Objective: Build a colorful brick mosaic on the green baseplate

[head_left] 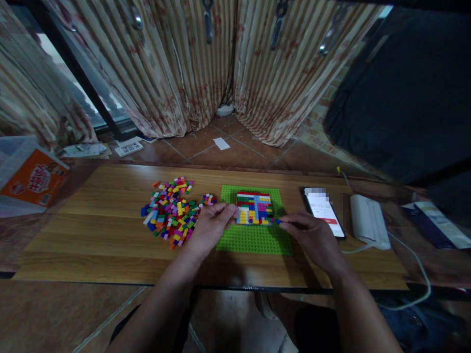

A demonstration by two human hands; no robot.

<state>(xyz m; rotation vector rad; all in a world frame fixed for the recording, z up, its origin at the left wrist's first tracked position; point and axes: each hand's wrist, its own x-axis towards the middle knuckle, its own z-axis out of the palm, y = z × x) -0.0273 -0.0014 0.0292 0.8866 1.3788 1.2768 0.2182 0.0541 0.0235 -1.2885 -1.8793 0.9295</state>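
Note:
A low build of colourful toy bricks (253, 208) sits on a green studded baseplate (253, 242). My left hand (211, 226) is at the left side of the build, its thumb and fingers drawn together by the edge. What lies between those fingertips, if anything, is too small to make out. At the build's lower right corner, my right hand (311, 236) pinches a small dark blue brick (278, 221) between thumb and forefinger. Left of the baseplate spreads a loose heap of mixed bricks (180, 208), partly behind my left hand.
A phone (324, 211) showing a timer lies right of the baseplate. Beside it is a white box-shaped device (369, 221) with a cable (419, 262). A clear plastic bin (22, 171) with an orange label stands at the far left. The wooden table (91, 230) ends close to my lap.

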